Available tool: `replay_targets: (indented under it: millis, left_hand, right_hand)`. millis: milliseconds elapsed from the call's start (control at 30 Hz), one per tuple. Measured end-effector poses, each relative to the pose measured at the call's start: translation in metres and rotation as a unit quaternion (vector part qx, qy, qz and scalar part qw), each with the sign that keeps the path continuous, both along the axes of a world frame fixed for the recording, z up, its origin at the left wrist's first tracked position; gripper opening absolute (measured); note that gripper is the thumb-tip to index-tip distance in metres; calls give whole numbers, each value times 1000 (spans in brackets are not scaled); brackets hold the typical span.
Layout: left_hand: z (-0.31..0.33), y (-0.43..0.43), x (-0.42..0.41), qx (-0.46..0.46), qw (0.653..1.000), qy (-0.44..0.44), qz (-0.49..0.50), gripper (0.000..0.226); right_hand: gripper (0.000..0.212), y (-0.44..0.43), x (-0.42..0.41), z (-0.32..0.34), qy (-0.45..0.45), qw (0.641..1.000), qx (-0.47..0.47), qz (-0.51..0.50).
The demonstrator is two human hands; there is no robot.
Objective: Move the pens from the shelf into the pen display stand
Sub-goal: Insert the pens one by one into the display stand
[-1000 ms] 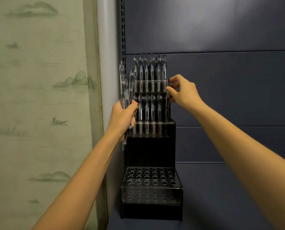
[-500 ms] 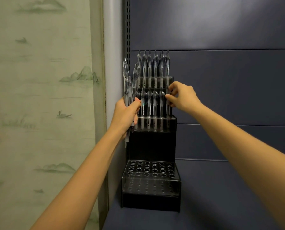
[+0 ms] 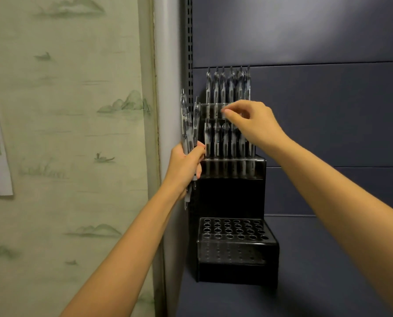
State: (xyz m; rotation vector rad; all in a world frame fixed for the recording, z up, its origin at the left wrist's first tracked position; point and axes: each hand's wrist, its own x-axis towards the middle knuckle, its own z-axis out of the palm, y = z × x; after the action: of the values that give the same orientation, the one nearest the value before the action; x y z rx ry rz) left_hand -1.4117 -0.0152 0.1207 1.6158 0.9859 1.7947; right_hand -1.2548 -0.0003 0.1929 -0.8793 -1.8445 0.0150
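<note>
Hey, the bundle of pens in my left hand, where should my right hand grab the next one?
Probably pinch the upper barrel of the rightmost pen, above the left hand, coming from the right: the bundle stands upright, fanned apart on top, and the post blocks the left.

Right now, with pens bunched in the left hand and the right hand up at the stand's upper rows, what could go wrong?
1. The left hand grips several loose pens splayed at different angles; one could slip out.
2. The right hand reaches across the packed middle row of pens; its wrist might knock them askew in the pen display stand.
</note>
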Motion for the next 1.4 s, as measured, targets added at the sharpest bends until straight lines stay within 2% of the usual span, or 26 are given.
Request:
replay_targets:
  millis: [100, 167, 500, 667, 833, 967, 1400]
  left_hand:
    - [-1, -3, -4, -2, 1000, 10, -2, 6]
    - [-2, -5, -4, 6, 1000, 23, -2, 8]
    - [-1, -2, 3, 16, 999, 29, -1, 9]
    - [0, 2, 2, 24, 999, 21, -26, 18]
    - [-7, 8, -12, 25, 1000, 6, -9, 28]
    - [-7, 12, -24, 37, 999, -16, 17, 35]
    - [-6, 10, -31, 45, 999, -17, 19, 33]
  right_hand:
    - [32, -15, -25, -2, -31, 997, -33, 61]
    - [33, -17, -35, -6, -9, 996, -36, 82]
    - [30, -12, -42, -1, 13, 995, -58, 79]
    - [33, -3, -38, 9, 62, 994, -42, 82]
    - [33, 4, -28, 27, 118, 991, -6, 62]
    - [33, 14, -27, 24, 84, 996, 0, 27]
    - [31, 28, -38, -2, 9, 999, -37, -2]
